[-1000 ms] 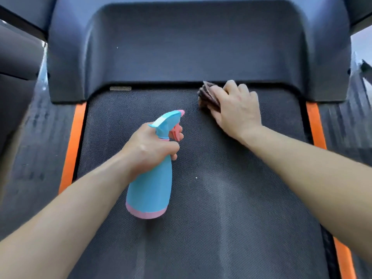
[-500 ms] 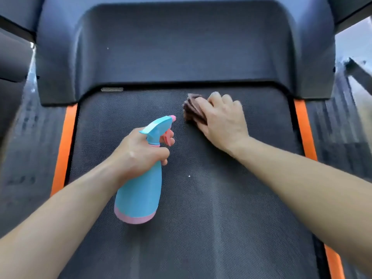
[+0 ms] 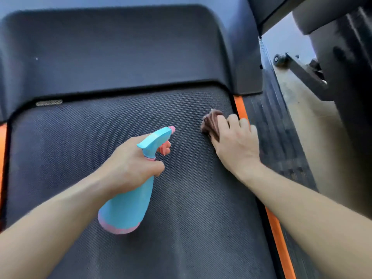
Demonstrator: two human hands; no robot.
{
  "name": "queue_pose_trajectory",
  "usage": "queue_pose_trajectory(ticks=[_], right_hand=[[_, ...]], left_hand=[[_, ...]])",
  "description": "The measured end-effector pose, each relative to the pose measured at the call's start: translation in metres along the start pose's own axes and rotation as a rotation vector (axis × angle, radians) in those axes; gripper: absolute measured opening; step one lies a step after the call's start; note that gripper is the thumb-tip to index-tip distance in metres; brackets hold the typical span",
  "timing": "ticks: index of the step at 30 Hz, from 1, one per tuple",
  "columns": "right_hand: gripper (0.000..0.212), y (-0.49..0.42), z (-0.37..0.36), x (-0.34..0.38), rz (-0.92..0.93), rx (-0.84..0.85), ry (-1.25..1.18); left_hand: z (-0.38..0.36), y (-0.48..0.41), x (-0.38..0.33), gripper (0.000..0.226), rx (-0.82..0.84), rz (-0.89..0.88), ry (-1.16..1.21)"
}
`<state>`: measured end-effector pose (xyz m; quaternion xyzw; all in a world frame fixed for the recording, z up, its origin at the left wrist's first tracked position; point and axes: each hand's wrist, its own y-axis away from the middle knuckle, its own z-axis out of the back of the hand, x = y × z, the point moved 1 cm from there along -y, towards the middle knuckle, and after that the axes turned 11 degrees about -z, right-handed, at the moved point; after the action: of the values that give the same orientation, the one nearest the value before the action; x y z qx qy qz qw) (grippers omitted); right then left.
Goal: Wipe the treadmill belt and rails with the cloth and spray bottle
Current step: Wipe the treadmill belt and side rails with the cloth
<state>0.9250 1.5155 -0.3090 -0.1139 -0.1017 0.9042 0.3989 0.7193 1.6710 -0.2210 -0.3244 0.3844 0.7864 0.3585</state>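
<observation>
The dark textured treadmill belt (image 3: 84, 150) fills the middle of the view. My left hand (image 3: 130, 166) grips a light blue spray bottle (image 3: 128, 204) with a pink trigger and base, its nozzle pointing up and right above the belt. My right hand (image 3: 235, 143) presses a bunched brown cloth (image 3: 211, 121) onto the belt at its right edge, beside the orange stripe (image 3: 240, 109). The ribbed dark right side rail (image 3: 281, 137) runs just past that stripe. A sliver of the left orange stripe (image 3: 1, 141) shows at the frame edge.
The dark motor cover (image 3: 120, 49) rises behind the belt's front end. To the right of the rail lies pale floor (image 3: 314, 125), with a dark frame part bearing a small wheel (image 3: 280, 59) and a dark upright (image 3: 350, 81).
My right hand has slid the cloth from the belt's front middle to its right edge. The view has swung right, and my left hand still holds the bottle over the belt.
</observation>
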Motion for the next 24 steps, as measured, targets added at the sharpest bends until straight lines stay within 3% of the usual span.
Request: queue_pose_trajectory(ticks=[4,7,11,16,19,24], right_hand=[[0.037,0.016,0.000,-0.021,0.072,0.005,0.025],[0.025,-0.027,-0.012,0.000,-0.054,-0.069,0.038],[0.020,-0.070,-0.010,0.019,-0.196,0.000,0.061],[0.030,0.002,0.012,-0.011,-0.072,0.032,0.092],[0.032,-0.001,0.005,-0.017,-0.034,0.037,0.116],[0.029,-0.066,-0.008,0.020,-0.231,0.032,0.015]], left_hand=[[0.001,-0.012,-0.002,0.050,-0.041,-0.024,0.008],[0.000,-0.015,0.002,0.047,-0.061,-0.019,0.018],[0.004,-0.010,0.005,0.051,-0.076,-0.017,0.006],[0.010,0.002,0.015,0.046,-0.046,-0.033,-0.028],[0.013,0.006,0.022,0.042,-0.047,0.003,-0.027],[0.019,0.008,0.024,0.045,-0.079,0.037,-0.025]])
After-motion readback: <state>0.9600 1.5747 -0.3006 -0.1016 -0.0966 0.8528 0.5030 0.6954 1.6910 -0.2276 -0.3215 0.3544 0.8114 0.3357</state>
